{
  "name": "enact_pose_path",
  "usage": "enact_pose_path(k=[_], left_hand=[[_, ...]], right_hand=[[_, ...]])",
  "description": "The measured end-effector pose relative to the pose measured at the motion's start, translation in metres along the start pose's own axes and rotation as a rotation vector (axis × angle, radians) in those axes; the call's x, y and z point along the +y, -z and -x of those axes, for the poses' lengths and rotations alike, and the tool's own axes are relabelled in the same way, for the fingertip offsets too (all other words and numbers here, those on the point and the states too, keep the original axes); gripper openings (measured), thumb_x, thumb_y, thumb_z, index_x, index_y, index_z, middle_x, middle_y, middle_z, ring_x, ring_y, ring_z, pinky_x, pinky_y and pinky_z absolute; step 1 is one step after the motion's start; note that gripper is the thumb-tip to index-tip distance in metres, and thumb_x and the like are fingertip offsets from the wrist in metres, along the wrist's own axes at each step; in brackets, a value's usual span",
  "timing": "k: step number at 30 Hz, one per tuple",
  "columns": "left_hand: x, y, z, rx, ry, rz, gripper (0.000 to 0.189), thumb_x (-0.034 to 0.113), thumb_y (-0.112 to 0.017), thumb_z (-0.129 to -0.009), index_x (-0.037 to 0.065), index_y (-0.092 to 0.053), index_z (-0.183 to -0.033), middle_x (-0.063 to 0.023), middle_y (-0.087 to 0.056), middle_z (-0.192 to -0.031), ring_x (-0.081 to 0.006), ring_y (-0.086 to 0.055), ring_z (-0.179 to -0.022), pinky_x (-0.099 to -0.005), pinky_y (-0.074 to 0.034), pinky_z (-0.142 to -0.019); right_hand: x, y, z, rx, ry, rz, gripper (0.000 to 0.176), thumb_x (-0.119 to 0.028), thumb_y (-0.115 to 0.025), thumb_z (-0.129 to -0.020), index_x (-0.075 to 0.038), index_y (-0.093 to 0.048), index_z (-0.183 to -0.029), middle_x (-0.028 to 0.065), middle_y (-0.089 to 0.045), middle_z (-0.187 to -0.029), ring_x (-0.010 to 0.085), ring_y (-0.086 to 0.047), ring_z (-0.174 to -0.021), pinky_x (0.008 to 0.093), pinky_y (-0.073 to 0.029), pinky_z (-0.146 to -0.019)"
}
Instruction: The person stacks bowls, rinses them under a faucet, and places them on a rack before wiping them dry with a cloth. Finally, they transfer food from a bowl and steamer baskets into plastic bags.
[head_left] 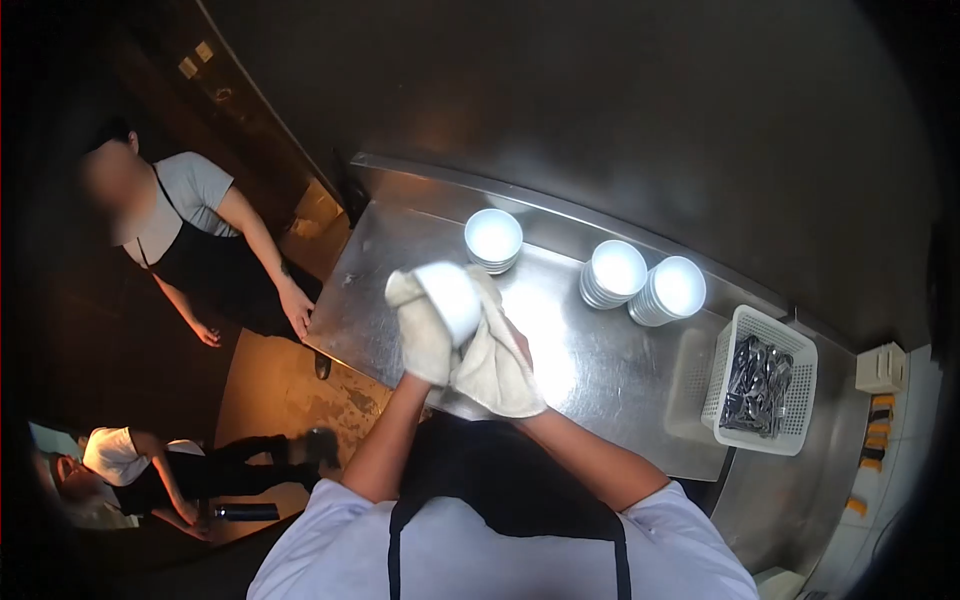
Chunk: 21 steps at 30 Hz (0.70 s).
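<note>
Both hands meet over the near edge of the long stainless-steel table (600, 370), where a white round ceramic bowl (452, 295) is held up off the surface, swaddled in a crumpled beige cloth (490, 375). The left hand (425, 345) is buried in the cloth and closed around the bowl's side through the fabric. The right hand (518, 342) presses in from the other side, but the folds hide so much of it that I cannot tell whether its fingers are curled or flat. The weak point, to my eye, is that no bare skin touches the bowl: a loose fold could let the glazed ceramic slide out, and it would strike the steel or go over the near edge to the floor. A long tail of cloth hangs toward the surface and could snag. Three stacks of white bowls (493, 238) (614, 270) (672, 288) stand along the far edge, close enough that a wide elbow swing might topple one. A white slotted plastic basket (712, 395) of dark metal cutlery (755, 385) sits at the right end. Another person's hand (297, 310) rests on the left edge, and a jolt there could shake things.
</note>
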<state>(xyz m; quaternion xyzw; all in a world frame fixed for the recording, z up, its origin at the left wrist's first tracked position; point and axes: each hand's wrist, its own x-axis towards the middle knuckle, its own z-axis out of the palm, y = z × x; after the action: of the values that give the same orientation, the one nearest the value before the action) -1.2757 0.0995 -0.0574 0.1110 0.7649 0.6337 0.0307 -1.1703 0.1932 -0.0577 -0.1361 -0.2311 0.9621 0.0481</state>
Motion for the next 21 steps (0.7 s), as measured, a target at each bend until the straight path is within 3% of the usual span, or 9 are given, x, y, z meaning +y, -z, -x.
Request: enact_pose_path(k=[1, 2, 3, 6, 9, 12, 15, 17, 21], left_hand=[[-0.007, -0.003, -0.017, 0.013, -0.097, -0.164, 0.026, 0.015, -0.063, -0.093, 0.0, -0.062, -0.114, -0.0137, -0.066, -0.108, -0.0268, -0.063, -0.105, -0.0362, -0.051, -0.092], [-0.016, -0.007, -0.036, 0.028, -0.194, -0.323, 0.022, 0.014, -0.061, -0.094, 0.0, -0.062, -0.111, -0.0148, -0.066, -0.104, -0.0289, -0.063, -0.102, -0.0359, -0.051, -0.09], [-0.042, -0.014, -0.052, 0.181, -0.463, -0.445, 0.013, 0.01, -0.058, -0.091, 0.002, -0.063, -0.099, -0.0153, -0.063, -0.095, -0.0318, -0.062, -0.094, -0.0364, -0.052, -0.084], [-0.028, -0.027, -0.094, 0.01, -0.305, -0.989, 0.011, 0.009, -0.057, -0.085, 0.003, -0.065, -0.089, -0.0151, -0.061, -0.091, -0.0325, -0.061, -0.091, -0.0394, -0.051, -0.081], [-0.004, -0.036, -0.107, -0.124, -0.414, -1.163, 0.012, 0.011, -0.057, -0.081, 0.004, -0.067, -0.083, -0.0149, -0.063, -0.094, -0.0312, -0.062, -0.092, -0.0403, -0.051, -0.082], [-0.013, -0.048, -0.128, -0.186, -0.482, -1.239, 0.013, 0.012, -0.058, -0.08, 0.005, -0.069, -0.082, -0.0149, -0.063, -0.094, -0.0303, -0.064, -0.092, -0.0405, -0.052, -0.081], [-0.037, -0.058, -0.137, -0.163, -0.515, -1.189, 0.013, 0.012, -0.059, -0.08, 0.005, -0.069, -0.083, -0.0141, -0.063, -0.093, -0.0306, -0.065, -0.087, -0.0419, -0.053, -0.077], [-0.044, -0.061, -0.139, -0.196, -0.534, -1.172, 0.013, 0.014, -0.059, -0.08, 0.004, -0.066, -0.085, -0.0146, -0.063, -0.093, -0.0308, -0.064, -0.087, -0.0419, -0.053, -0.077], [-0.066, -0.07, -0.117, 0.008, -0.536, -0.925, 0.01, 0.012, -0.055, -0.083, 0.006, -0.062, -0.084, -0.0125, -0.063, -0.08, -0.0292, -0.066, -0.074, -0.0429, -0.054, -0.063]], right_hand=[[0.007, 0.01, 0.0, -0.007, -0.09, -0.177, 0.043, -0.036, -0.053, -0.104, -0.002, -0.056, -0.13, 0.0096, -0.066, -0.111, 0.0158, -0.063, -0.097, 0.0281, -0.052, -0.087], [0.007, 0.017, 0.004, -0.002, -0.148, -0.112, 0.041, -0.035, -0.053, -0.103, -0.002, -0.058, -0.128, 0.0092, -0.066, -0.108, 0.0162, -0.064, -0.093, 0.0281, -0.053, -0.084], [0.007, 0.025, 0.008, 0.0, -0.207, -0.048, 0.039, -0.034, -0.054, -0.103, -0.002, -0.059, -0.125, 0.0088, -0.067, -0.105, 0.0167, -0.065, -0.09, 0.0281, -0.053, -0.082], [-0.013, 0.057, 0.032, 0.031, -0.28, 0.847, 0.034, -0.031, -0.054, -0.103, 0.0, -0.068, -0.11, 0.0066, -0.07, -0.087, 0.0195, -0.066, -0.075, 0.0283, -0.053, -0.073], [-0.016, 0.084, 0.033, -0.044, -0.039, 1.313, 0.04, -0.035, -0.052, -0.105, -0.001, -0.071, -0.096, 0.003, -0.066, -0.073, 0.009, -0.062, -0.07, 0.028, -0.05, -0.064], [-0.023, 0.088, 0.042, 0.102, -0.139, 1.16, 0.039, -0.034, -0.053, -0.104, 0.0, -0.071, -0.096, 0.0038, -0.066, -0.072, 0.0094, -0.061, -0.068, 0.0284, -0.049, -0.063], [-0.021, 0.111, 0.039, 0.136, -0.116, 1.265, 0.035, -0.032, -0.056, -0.102, 0.0, -0.071, -0.1, 0.0173, -0.071, -0.082, 0.0279, -0.069, -0.078, 0.0391, -0.052, -0.075], [-0.016, 0.126, 0.039, 0.157, -0.053, 1.356, 0.034, -0.03, -0.057, -0.101, 0.0, -0.071, -0.102, 0.0169, -0.071, -0.084, 0.0282, -0.069, -0.079, 0.0392, -0.052, -0.076], [-0.007, 0.165, 0.062, 0.176, 0.018, 1.352, 0.028, -0.021, -0.057, -0.099, 0.004, -0.07, -0.102, 0.0151, -0.072, -0.091, 0.022, -0.066, -0.082, 0.0384, -0.05, -0.076]])
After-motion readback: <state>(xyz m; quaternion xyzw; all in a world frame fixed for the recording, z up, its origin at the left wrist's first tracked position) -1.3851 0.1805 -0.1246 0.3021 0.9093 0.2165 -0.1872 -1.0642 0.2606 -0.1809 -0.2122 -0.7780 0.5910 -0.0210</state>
